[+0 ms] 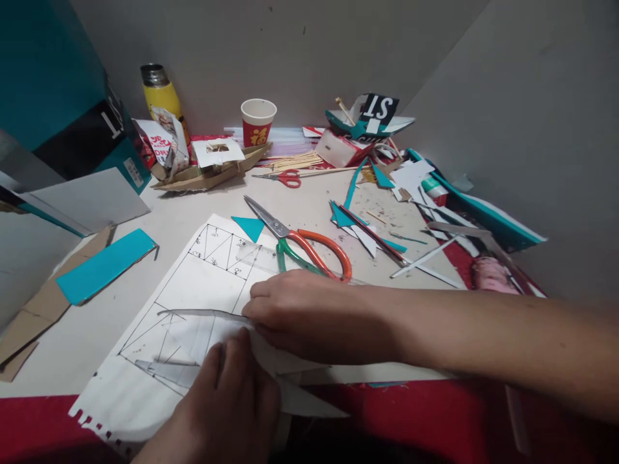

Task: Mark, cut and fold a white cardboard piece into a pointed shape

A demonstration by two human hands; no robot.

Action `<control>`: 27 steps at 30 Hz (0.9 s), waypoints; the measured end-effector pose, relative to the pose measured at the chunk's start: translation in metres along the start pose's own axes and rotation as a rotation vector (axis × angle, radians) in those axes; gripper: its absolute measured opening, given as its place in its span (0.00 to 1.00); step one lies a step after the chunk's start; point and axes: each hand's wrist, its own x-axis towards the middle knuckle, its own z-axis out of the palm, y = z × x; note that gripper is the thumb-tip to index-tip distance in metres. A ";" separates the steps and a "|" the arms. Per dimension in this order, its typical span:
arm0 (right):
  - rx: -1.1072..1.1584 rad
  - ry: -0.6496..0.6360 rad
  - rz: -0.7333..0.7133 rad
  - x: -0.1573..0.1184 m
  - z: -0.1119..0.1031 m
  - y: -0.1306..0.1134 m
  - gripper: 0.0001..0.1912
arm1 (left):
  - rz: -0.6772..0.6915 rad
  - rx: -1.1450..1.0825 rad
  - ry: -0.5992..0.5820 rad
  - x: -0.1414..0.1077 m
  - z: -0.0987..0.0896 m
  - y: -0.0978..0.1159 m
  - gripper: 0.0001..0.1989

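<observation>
A white folded card piece with raised, thin-edged sides lies over a sheet of paper with drawn lines; one pointed end sticks out to the lower right. My right hand pinches the far upright edge of this card. At the near side my left hand has its fingers curled against the same piece, close to the right fingertips. Just beyond my right hand lie large scissors with orange and green handles, resting partly on a clear ruler. A teal triangle sits beside the blades.
Left are a teal card strip, brown cardboard and a large box. Behind stand a yellow bottle, a paper cup, a cardboard boat and small red scissors. Offcuts crowd the right.
</observation>
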 end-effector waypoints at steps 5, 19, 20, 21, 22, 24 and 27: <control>0.073 0.047 0.034 -0.007 0.005 0.010 0.05 | -0.036 -0.067 0.069 -0.003 0.010 0.000 0.17; 0.023 -0.018 0.089 -0.001 -0.003 0.000 0.07 | -0.034 -0.212 -0.082 0.010 -0.018 -0.017 0.16; 0.008 -0.044 0.080 -0.001 -0.004 -0.001 0.07 | -0.024 -0.235 -0.087 0.010 -0.019 -0.020 0.16; -0.009 -0.054 0.060 -0.001 -0.004 -0.002 0.07 | -0.022 -0.262 -0.087 0.011 -0.019 -0.022 0.15; -0.024 -0.046 0.034 -0.001 -0.003 -0.003 0.07 | -0.026 -0.296 -0.081 0.010 -0.018 -0.024 0.15; -0.044 -0.013 -0.030 0.000 0.003 -0.007 0.07 | -0.046 -0.376 -0.048 0.009 -0.012 -0.025 0.14; -0.136 0.051 -0.077 -0.001 0.015 -0.016 0.10 | -0.078 -0.460 0.032 0.005 0.004 -0.024 0.11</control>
